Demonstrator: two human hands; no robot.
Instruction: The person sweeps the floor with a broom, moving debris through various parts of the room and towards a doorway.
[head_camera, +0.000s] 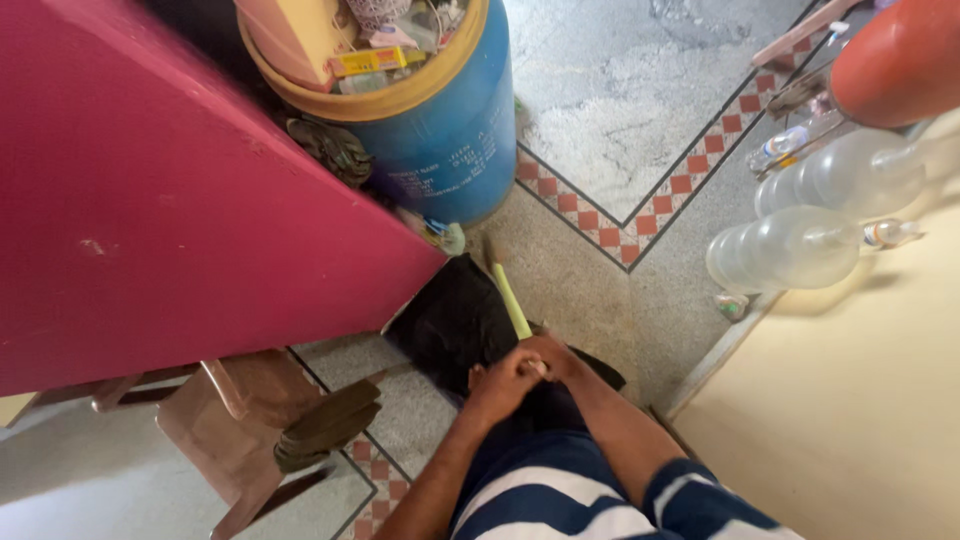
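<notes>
At the bottom centre of the frame, the person's blue-and-white striped sleeves (600, 500) are showing, both forearms reaching up toward mid-frame. The left hand (500, 385) and right hand (553, 352) are pressing together, both curling tight around the thin pale yellow-green stick handle (511, 300), which is slanting up and left from the grip. Just beyond the hands, a black cloth-like mat (455, 320) is lying on the speckled floor. To the lower left, a brown wooden stool (250, 420) is standing beneath the big magenta tabletop (170, 210). Further up, a blue plastic drum (450, 140) is sitting stuffed with clutter. At the right, clear plastic bottles (800, 240) are lying near the red-checked tile border (650, 215).
</notes>
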